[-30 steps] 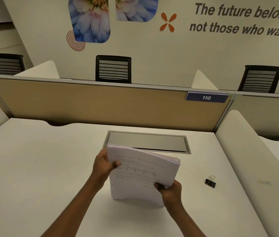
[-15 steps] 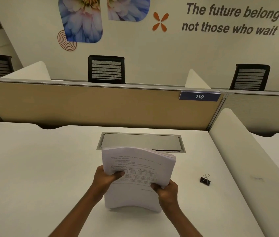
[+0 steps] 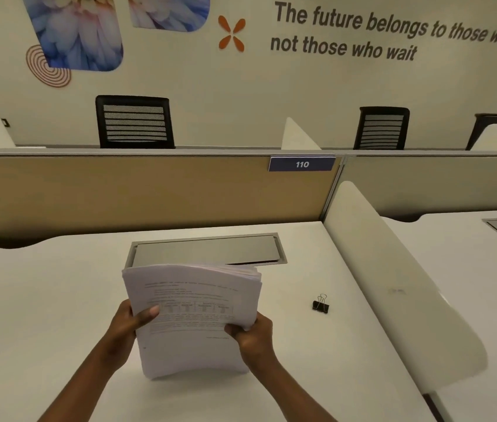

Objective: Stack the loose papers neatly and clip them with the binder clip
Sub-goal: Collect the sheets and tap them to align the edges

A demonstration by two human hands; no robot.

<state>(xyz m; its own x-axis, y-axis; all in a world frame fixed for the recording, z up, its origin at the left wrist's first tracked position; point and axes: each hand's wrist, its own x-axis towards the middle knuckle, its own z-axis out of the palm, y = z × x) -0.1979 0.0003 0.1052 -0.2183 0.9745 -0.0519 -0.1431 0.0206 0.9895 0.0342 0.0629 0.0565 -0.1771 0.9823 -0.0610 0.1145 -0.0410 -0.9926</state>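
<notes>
— What have you got in your hands?

— The stack of papers (image 3: 193, 318). I hold it upright on the white desk (image 3: 43, 315), its lower edge down on the surface, printed side toward me. My left hand (image 3: 126, 325) grasps the left edge, thumb laid across the front sheet. My right hand (image 3: 253, 333) is clenched on the lower right edge, fingers curled round it.

— Is the stack even?

— Not quite. The top edge bows away from me, and at the upper right corner the sheets fan apart a little, so the edges show as separate layers.

— And the clip?

— The black binder clip (image 3: 321, 305) lies on the desk to the right of the papers, well apart from them and from my right hand, its wire handles standing up. Nothing touches it.

— What is behind the papers?

— A grey cable hatch (image 3: 210, 251) set into the desk, just past the top of the stack. Beyond it stands the tan partition (image 3: 119, 190) with a blue plate reading 110 (image 3: 302, 164). A curved white divider (image 3: 393, 269) bounds the desk on the right.
</notes>
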